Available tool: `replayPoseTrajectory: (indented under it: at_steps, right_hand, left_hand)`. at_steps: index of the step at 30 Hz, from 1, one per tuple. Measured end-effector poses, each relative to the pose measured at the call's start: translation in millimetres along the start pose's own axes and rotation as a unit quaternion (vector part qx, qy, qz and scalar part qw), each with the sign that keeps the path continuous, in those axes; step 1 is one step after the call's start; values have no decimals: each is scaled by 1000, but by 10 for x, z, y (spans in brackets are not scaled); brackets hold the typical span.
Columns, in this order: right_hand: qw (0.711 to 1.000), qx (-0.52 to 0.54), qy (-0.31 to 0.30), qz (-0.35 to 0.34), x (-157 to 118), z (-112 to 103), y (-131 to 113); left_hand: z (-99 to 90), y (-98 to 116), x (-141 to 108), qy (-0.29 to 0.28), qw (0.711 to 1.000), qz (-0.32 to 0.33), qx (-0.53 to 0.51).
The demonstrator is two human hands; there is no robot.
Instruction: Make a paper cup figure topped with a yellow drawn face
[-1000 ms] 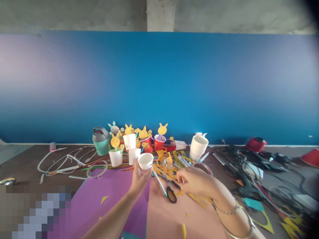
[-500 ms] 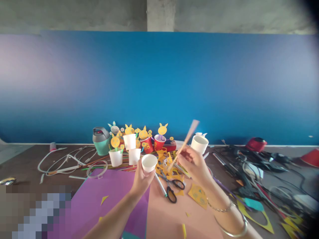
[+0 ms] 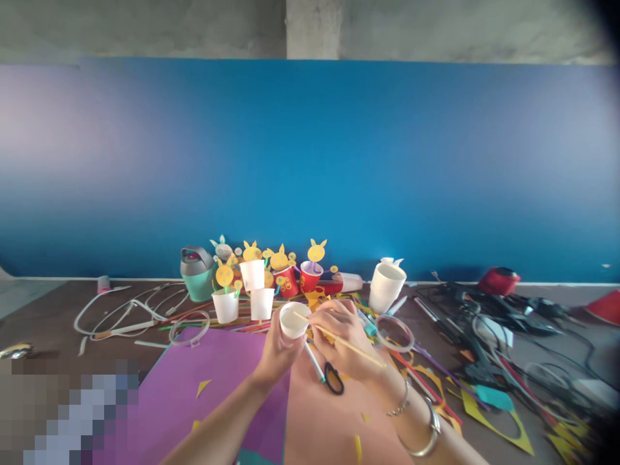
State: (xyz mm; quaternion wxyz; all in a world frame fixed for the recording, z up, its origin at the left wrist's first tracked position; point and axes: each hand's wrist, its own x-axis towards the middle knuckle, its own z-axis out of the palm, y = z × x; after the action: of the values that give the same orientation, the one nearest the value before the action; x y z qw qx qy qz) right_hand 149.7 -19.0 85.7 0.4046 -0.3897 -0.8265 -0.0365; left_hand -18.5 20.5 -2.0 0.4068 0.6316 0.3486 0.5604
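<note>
A white paper cup point(image 3: 293, 330) is gripped in my left hand point(image 3: 278, 355), its open mouth tilted toward me. My right hand point(image 3: 343, 332) pinches a thin wooden stick point(image 3: 351, 347), one end inside the cup's mouth and the other pointing down to the right. Below the hands lie a white marker point(image 3: 316, 363) with a teal tip and scissors point(image 3: 334, 378), of which one black handle loop shows; my right hand covers the rest.
Behind stand white and red cups point(image 3: 225, 306) holding yellow paper animal heads, beside a teal and grey pot point(image 3: 197, 274). Stacked white cups point(image 3: 387, 284) and a tape roll point(image 3: 394, 333) are at right. Purple paper point(image 3: 213, 381) and orange paper point(image 3: 334, 426) lie in front; cables point(image 3: 523, 381) tangle far right.
My right hand has moved left and down, bringing the stick from upright beside the cup to slanting with its end in the cup. My left hand and cup shifted slightly.
</note>
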Motion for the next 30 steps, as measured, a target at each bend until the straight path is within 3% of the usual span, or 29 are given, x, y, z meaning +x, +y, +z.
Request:
replayPoseTrajectory:
  at_steps: [8, 20, 30]
  right_hand:
    - [996, -57, -41, -56, -21, 45, -38]
    - [994, -69, -53, -67, -74, 108, -48]
    - [998, -24, 56, -26, -87, 228, -89]
  left_hand:
    - [-11, 27, 7, 6, 1000, -7, -28]
    - [-30, 53, 9, 3, 1000, -5, -28]
    - [-37, 74, 13, -4, 1000, -7, -21]
